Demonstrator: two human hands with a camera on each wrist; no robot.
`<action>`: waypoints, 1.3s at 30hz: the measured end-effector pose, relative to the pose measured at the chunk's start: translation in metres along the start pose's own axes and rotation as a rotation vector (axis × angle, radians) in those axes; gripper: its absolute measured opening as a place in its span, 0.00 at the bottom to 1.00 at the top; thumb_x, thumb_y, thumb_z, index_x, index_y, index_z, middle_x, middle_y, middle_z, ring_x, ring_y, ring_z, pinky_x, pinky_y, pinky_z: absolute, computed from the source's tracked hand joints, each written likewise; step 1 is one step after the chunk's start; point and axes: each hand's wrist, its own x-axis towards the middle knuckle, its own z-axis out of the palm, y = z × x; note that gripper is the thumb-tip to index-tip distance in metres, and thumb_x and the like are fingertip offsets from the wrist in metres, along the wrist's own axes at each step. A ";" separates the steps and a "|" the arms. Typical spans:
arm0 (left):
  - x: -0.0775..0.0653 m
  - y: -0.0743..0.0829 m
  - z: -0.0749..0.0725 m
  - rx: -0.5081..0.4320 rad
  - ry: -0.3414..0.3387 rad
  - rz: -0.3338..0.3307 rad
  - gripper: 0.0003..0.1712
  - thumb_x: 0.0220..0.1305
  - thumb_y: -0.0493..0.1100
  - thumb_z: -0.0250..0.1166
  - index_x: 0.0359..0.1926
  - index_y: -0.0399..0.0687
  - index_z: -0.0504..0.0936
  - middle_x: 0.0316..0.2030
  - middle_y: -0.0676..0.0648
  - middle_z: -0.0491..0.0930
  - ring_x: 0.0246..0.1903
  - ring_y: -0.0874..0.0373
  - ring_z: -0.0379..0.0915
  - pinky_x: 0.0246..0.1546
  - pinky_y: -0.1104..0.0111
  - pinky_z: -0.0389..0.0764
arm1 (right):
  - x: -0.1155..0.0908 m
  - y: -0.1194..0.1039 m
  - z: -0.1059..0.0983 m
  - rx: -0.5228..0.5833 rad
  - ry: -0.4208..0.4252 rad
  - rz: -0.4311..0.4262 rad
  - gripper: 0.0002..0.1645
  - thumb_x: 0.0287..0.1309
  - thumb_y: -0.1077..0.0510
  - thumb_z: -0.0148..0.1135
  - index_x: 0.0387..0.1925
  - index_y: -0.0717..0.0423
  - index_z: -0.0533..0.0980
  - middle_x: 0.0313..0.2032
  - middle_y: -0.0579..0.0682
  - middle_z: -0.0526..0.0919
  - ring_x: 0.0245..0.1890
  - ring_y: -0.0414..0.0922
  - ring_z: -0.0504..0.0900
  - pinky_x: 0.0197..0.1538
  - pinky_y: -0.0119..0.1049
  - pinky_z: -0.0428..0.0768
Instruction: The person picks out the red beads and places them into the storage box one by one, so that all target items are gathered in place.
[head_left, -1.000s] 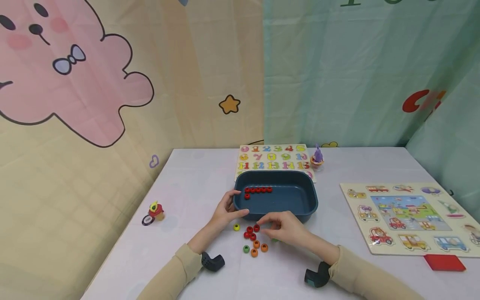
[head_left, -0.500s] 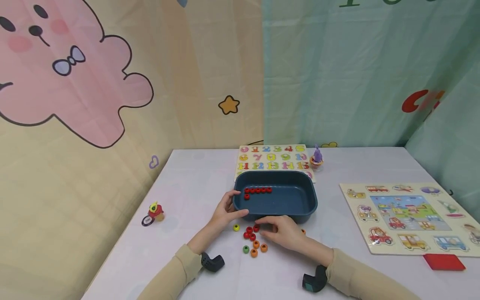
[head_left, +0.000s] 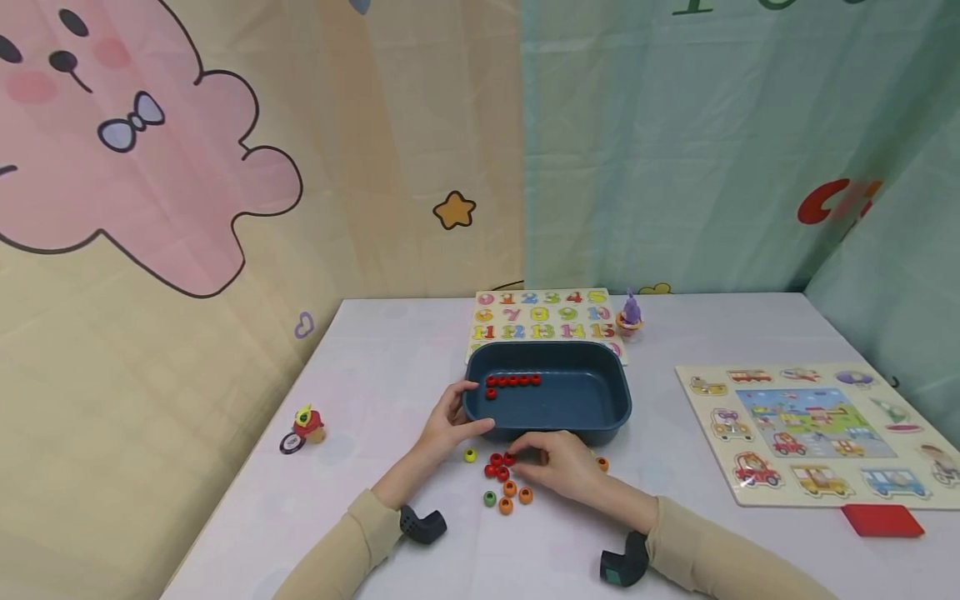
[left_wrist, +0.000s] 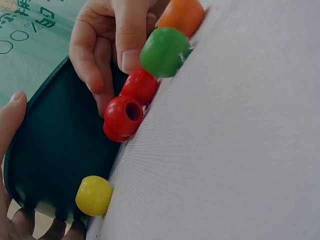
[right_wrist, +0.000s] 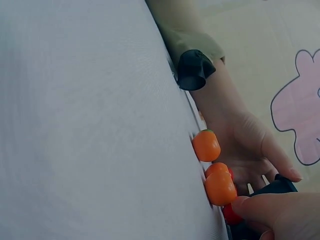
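Observation:
A dark blue plastic tub (head_left: 558,410) stands on the table, with several red beads (head_left: 513,381) in a row inside it and one more below the row's left end. My left hand (head_left: 447,425) grips the tub's left end, thumb at the front and fingers at the side. Just in front of the tub, my right hand (head_left: 558,467) has its thumb and index finger around a red bead (head_left: 509,459), which they seem to pinch. More red beads (left_wrist: 123,116) cluster beside it. Orange beads (right_wrist: 220,188), a green bead (left_wrist: 165,52) and a yellow bead (left_wrist: 94,195) lie close by.
Behind the tub lies a number puzzle board (head_left: 540,315), with a purple toy figure (head_left: 631,312) at its right. A vehicle puzzle board (head_left: 817,433) and a red block (head_left: 882,521) are at the right. A small red and yellow toy (head_left: 307,424) stands at the left.
My right hand has shifted slightly left and its fingertips have come up to the red bead. An orange bead now shows behind that hand. My left hand stays on the tub.

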 end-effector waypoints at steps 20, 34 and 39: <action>-0.007 0.021 0.003 -0.025 -0.050 0.006 0.40 0.51 0.38 0.67 0.61 0.36 0.55 0.62 0.33 0.56 0.58 0.39 0.56 0.55 0.55 0.63 | -0.002 -0.012 -0.005 -0.096 0.036 -0.051 0.12 0.44 0.49 0.67 0.35 0.40 0.79 0.26 0.31 0.76 0.15 0.29 0.66 0.19 0.24 0.68; -0.005 0.014 0.003 0.003 -0.005 -0.009 0.37 0.50 0.38 0.67 0.59 0.44 0.59 0.61 0.38 0.59 0.58 0.43 0.59 0.54 0.59 0.66 | 0.035 -0.032 -0.064 0.120 -0.008 -0.234 0.12 0.49 0.49 0.64 0.38 0.46 0.78 0.30 0.34 0.78 0.21 0.33 0.71 0.22 0.28 0.73; -0.001 0.003 0.002 0.004 0.015 -0.010 0.37 0.48 0.40 0.69 0.58 0.50 0.62 0.61 0.44 0.62 0.57 0.48 0.61 0.52 0.62 0.69 | 0.064 -0.028 -0.076 0.168 -0.037 -0.254 0.14 0.49 0.52 0.64 0.39 0.52 0.78 0.31 0.37 0.79 0.22 0.36 0.72 0.23 0.30 0.74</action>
